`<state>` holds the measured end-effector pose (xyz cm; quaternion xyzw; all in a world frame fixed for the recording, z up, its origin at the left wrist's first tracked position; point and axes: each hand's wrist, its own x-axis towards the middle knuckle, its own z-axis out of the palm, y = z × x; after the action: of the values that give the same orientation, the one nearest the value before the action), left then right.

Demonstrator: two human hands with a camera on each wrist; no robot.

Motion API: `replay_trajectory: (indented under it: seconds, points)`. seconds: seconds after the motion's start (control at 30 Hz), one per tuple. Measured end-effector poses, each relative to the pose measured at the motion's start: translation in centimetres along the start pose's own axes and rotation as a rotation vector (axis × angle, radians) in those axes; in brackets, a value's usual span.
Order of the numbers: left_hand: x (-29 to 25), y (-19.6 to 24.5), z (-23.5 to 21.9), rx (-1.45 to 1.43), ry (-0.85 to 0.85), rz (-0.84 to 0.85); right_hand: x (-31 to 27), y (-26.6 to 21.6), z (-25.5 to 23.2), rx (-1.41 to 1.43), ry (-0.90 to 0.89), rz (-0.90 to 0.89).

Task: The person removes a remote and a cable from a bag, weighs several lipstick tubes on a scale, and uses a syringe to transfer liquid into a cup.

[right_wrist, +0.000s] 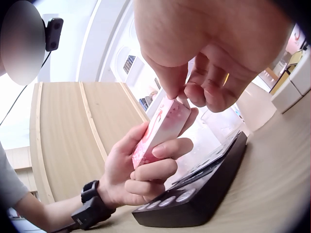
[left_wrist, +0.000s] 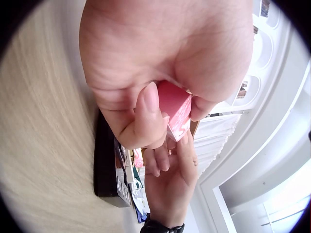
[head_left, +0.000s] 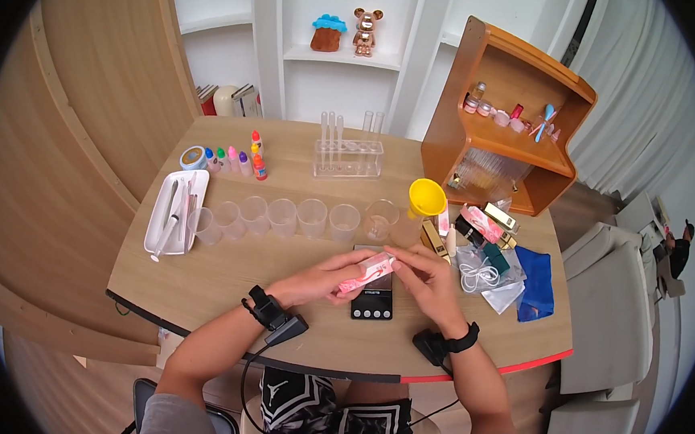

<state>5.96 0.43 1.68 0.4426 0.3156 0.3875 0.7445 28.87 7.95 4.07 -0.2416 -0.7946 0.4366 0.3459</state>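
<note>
A slim pink-and-white printed carton [head_left: 369,273] is gripped in my left hand [head_left: 317,281], the fingers wrapped round its sides. At the carton's upper end, the thumb and forefinger of my right hand [head_left: 432,291] pinch its top edge, as the right wrist view shows. Whatever lies inside the carton is hidden. Below both hands sits a black digital scale [head_left: 372,306] with several round buttons along its near side. In the left wrist view the carton's pink side [left_wrist: 176,104] pokes out between thumb and fingers.
Clear plastic cups [head_left: 281,216] line the table's middle, a yellow funnel [head_left: 428,198] at their right end. A white tray [head_left: 153,232] holds a syringe. Behind stand dropper bottles [head_left: 233,159] and a test tube rack [head_left: 347,159]. Boxes, a white cable [head_left: 478,279] and blue cloth [head_left: 534,286] lie right.
</note>
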Motion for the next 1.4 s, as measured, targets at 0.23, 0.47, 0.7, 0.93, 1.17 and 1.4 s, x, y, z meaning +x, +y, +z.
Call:
replay_trajectory:
  seconds: [0.23, 0.47, 0.7, 0.93, 1.17, 1.4]
  points:
    - [0.1, 0.0, 0.1, 0.001, -0.008, 0.017, 0.0, -0.3, 0.0, -0.036, -0.005, -0.027]
    - [-0.1, 0.0, 0.0, -0.036, -0.058, -0.035, -0.2, 0.3, -0.5, 0.457, -0.142, 0.312]
    - [-0.2, 0.2, 0.3, -0.071, -0.043, -0.027, 0.0, 0.2, -0.4, 0.489, -0.188, 0.332]
    - [-0.2, 0.1, 0.3, -0.103, -0.049, -0.031, 0.0, 0.6, -0.1, 0.521, -0.201, 0.323]
    - [0.0, -0.6, -0.3, -0.124, -0.061, -0.048, 0.0, 0.9, 0.2, 0.517, -0.212, 0.318]
    - [0.0, -0.7, -0.4, -0.123, -0.065, -0.059, 0.1, 0.4, 0.2, 0.586, -0.217, 0.329]
